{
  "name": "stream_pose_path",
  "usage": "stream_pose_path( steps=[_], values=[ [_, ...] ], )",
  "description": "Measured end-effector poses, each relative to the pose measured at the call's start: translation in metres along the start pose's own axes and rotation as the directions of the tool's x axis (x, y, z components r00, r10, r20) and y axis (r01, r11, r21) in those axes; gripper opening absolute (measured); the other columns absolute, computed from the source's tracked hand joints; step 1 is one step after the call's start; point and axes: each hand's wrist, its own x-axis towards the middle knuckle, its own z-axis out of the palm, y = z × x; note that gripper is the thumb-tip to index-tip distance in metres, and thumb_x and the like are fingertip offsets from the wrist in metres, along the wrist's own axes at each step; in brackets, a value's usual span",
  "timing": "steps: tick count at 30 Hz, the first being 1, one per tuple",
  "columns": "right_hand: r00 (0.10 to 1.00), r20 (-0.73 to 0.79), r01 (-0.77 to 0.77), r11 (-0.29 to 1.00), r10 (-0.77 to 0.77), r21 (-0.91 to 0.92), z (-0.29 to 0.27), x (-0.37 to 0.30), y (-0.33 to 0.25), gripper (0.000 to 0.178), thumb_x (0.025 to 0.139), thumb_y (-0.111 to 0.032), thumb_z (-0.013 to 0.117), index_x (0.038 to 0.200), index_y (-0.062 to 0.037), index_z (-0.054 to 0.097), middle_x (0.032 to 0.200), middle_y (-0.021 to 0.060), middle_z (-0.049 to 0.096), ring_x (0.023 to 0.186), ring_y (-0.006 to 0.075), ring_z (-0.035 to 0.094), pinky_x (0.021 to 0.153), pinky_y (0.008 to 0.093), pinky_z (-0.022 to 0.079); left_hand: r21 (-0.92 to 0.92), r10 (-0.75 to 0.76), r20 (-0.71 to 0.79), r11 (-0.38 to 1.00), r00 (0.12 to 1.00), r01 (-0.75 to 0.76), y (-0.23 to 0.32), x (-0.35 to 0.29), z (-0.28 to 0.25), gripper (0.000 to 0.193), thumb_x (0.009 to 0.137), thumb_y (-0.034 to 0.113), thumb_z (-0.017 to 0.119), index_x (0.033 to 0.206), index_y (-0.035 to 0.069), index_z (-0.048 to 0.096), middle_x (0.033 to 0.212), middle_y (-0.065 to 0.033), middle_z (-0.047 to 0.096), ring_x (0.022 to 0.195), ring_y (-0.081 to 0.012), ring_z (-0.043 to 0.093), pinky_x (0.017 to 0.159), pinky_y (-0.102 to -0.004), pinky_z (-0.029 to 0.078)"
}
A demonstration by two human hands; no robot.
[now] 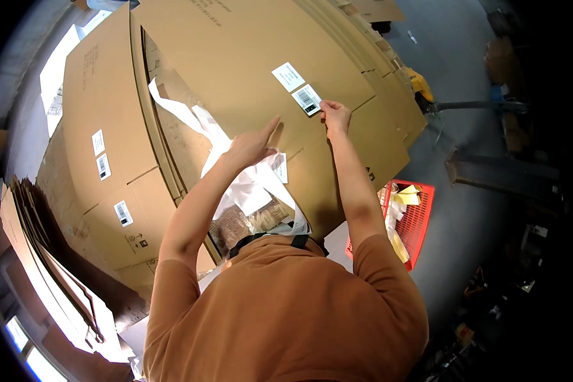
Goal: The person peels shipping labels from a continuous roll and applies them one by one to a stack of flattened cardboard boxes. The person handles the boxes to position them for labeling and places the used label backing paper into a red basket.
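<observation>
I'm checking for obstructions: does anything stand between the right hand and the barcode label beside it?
Nothing visible does: the right hand is at the barcode label's right edge. The left hand is leftward, apart from both.

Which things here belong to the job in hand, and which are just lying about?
Seemingly in use:
barcode label, edge pinched by right hand
flat cardboard beneath it
left hand, index finger extended
white paper strips near it

Seemingly lying about:
red basket at right
yellow equipment beyond the cardboard

label (307,100) on carton (248,70), second carton (111,105) left, basket (421,224) right
</observation>
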Motion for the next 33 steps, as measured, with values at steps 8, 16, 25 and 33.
stream_pose_path(
  steps=[8,16,25,33],
  values=[
    [1.000,-0.002,0.008,1.000,-0.008,0.008,0.003,0.004,0.003,0.007,0.080,0.000,0.067,0.086,0.0020,0.063,0.073,0.0036,0.062,0.051,0.0082,0.050,0.046,0.0230,0.040,0.076,-0.099,0.094,0.993,0.991,0.092,0.007,0.088,0.000,0.078,0.082,0.010,0.054,0.147,0.025,0.015,0.099,-0.0172,0.065,0.087,-0.0344,0.064,0.074,-0.0445,0.051],
    [0.952,0.098,0.249,0.547,-0.290,-0.800,0.017,-0.025,-0.030,0.036,0.084,-0.021,0.063,0.112,-0.0005,0.052,0.094,0.0193,0.065,0.090,0.0348,0.063,0.074,0.0446,0.048,0.153,-0.163,0.105,0.977,0.981,0.146,0.002,0.098,0.017,0.074,0.084,0.007,0.045,0.148,0.025,0.012,0.096,-0.0185,0.065,0.084,-0.0344,0.065,0.072,-0.0452,0.051],
    [0.793,0.340,0.441,0.092,-0.505,-0.893,0.017,-0.030,-0.019,0.056,0.089,-0.031,0.056,0.135,-0.0067,0.036,0.146,0.0177,0.027,0.135,0.0311,0.026,0.104,0.0490,0.027,-0.146,-0.146,-0.064,0.980,0.987,0.135,-0.019,0.039,0.025,0.051,0.086,0.019,0.051,0.137,0.021,0.041,0.095,-0.0184,0.065,0.088,-0.0350,0.063,0.076,-0.0428,0.050],
    [0.833,0.501,0.529,0.073,-0.233,-0.846,-0.014,-0.056,0.011,0.070,0.094,-0.046,0.041,0.146,-0.0044,0.019,0.153,0.0151,0.016,0.142,0.0268,0.015,0.113,0.0491,0.015,-0.570,-0.419,-0.204,0.786,0.885,0.241,-0.037,-0.051,-0.007,0.043,0.092,0.031,0.046,0.096,-0.010,0.060,0.079,-0.0235,0.064,0.075,-0.0318,0.063,0.070,-0.0391,0.047]
  ],
)
